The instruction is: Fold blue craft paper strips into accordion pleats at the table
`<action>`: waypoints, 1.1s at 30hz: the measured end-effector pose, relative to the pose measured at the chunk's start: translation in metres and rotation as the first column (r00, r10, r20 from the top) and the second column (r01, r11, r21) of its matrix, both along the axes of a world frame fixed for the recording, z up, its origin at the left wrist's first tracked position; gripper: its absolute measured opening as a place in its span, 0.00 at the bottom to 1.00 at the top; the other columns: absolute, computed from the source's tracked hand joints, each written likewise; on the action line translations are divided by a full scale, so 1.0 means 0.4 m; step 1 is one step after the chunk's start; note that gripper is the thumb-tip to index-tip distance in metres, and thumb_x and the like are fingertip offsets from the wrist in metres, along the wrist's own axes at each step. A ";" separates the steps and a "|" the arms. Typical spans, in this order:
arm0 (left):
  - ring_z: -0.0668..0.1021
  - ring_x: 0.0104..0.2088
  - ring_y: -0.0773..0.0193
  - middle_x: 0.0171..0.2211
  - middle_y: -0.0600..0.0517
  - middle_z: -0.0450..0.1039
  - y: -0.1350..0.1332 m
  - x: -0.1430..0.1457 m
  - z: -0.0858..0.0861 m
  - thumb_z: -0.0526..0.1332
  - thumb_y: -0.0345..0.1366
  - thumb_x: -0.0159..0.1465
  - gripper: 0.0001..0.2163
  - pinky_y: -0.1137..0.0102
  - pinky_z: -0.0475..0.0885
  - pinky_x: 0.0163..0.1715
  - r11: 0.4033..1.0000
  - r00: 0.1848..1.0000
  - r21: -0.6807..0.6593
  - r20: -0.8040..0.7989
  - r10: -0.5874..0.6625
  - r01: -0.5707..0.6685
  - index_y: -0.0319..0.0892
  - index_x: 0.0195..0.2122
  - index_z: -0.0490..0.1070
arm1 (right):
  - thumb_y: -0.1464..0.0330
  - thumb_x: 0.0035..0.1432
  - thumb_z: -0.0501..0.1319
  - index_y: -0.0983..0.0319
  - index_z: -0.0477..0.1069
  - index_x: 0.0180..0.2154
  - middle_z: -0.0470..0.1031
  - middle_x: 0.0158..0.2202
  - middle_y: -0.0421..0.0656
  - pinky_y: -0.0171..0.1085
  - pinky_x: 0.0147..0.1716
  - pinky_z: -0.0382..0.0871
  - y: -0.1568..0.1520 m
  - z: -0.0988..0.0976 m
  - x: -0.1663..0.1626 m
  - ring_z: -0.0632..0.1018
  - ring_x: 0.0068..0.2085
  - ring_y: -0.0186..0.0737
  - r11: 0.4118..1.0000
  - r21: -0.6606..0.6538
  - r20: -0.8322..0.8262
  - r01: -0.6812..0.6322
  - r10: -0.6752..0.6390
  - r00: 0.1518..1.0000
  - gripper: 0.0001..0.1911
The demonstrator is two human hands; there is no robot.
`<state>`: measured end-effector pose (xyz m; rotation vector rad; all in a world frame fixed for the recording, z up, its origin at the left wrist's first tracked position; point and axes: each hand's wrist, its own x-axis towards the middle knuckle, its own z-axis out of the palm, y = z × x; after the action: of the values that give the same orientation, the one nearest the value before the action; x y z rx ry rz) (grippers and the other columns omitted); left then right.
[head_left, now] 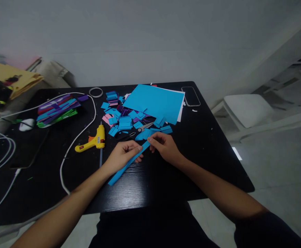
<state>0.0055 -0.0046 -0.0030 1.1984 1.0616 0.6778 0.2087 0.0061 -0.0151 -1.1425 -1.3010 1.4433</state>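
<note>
Between my two hands runs a long blue paper strip (126, 167), its free end slanting down to the left over the dark table. My left hand (126, 153) pinches it partway along, thumb on top. At its upper end, the fingertips of my right hand (164, 145) are closed on the strip. Just beyond my hands lie scissors (145, 126) with dark handles, partly covered by small blue paper pieces (125, 123). Behind them a large blue sheet (155, 101) rests over white paper. A yellow glue gun (95, 140) lies left of my left hand.
On the black table (191, 165) are a tape roll (96, 92), a bundle of coloured paper strips (59, 109), a white mouse (27, 124) and a phone (190, 96) at the back right. A white cable (73, 143) curves across the left side. A white chair (247, 108) stands to the right.
</note>
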 end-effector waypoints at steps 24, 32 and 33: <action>0.82 0.26 0.64 0.28 0.48 0.81 0.006 -0.017 -0.004 0.68 0.45 0.63 0.14 0.71 0.79 0.30 0.997 0.994 0.077 -0.103 0.028 -0.020 0.37 0.33 0.77 | 0.53 0.54 0.72 0.64 0.77 0.35 0.79 0.25 0.40 0.34 0.24 0.75 0.038 0.003 0.037 0.78 0.23 0.34 0.999 -0.031 0.026 -0.006 0.007 1.000 0.20; 0.81 0.25 0.66 0.27 0.48 0.81 0.032 -0.050 0.023 0.71 0.44 0.60 0.13 0.73 0.78 0.28 0.992 0.993 0.118 -0.098 0.066 -0.054 0.37 0.32 0.78 | 0.55 0.55 0.72 0.63 0.78 0.34 0.78 0.27 0.42 0.36 0.29 0.79 0.074 0.023 0.081 0.79 0.29 0.37 0.988 -0.005 -0.028 0.154 -0.154 0.988 0.17; 0.81 0.25 0.66 0.27 0.48 0.81 0.038 -0.058 0.027 0.71 0.44 0.59 0.13 0.73 0.78 0.28 0.989 0.992 0.126 -0.090 0.092 -0.080 0.37 0.32 0.78 | 0.55 0.54 0.73 0.63 0.78 0.34 0.78 0.28 0.42 0.36 0.29 0.79 0.076 0.024 0.083 0.80 0.30 0.37 0.984 -0.007 -0.051 0.178 -0.178 0.983 0.17</action>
<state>-0.0177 0.0105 0.0080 1.3065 1.1714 0.7677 0.2420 0.0366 -0.0055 -1.1838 -1.1317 1.3345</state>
